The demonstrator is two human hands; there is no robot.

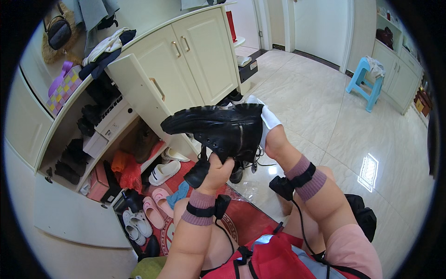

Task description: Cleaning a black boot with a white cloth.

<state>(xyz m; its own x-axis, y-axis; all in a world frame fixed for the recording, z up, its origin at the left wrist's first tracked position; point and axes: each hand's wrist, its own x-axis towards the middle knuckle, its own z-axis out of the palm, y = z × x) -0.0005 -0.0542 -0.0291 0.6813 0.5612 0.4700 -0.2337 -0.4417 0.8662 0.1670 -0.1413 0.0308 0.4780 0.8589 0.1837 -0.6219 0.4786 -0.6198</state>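
A black leather ankle boot (223,127) with eyelets and a side zip is held up in front of me, sole upward and toe to the left. My left hand (216,172) grips it at the collar, thumb inside the opening. At the heel, my right hand (276,141) presses a white cloth (270,118) against the boot; its fingers are hidden behind cloth and heel. Below and behind the raised boot stands another black shoe (237,172) with loose laces near it, partly covered by my left hand and the boot.
At left, a shoe cabinet (141,80) has doors swung out, with shoes and boxes inside. White clogs (137,223), pink slippers (154,212) and a blue cloth (178,195) lie by a red mat (249,219). A blue stool (366,82) stands far right.
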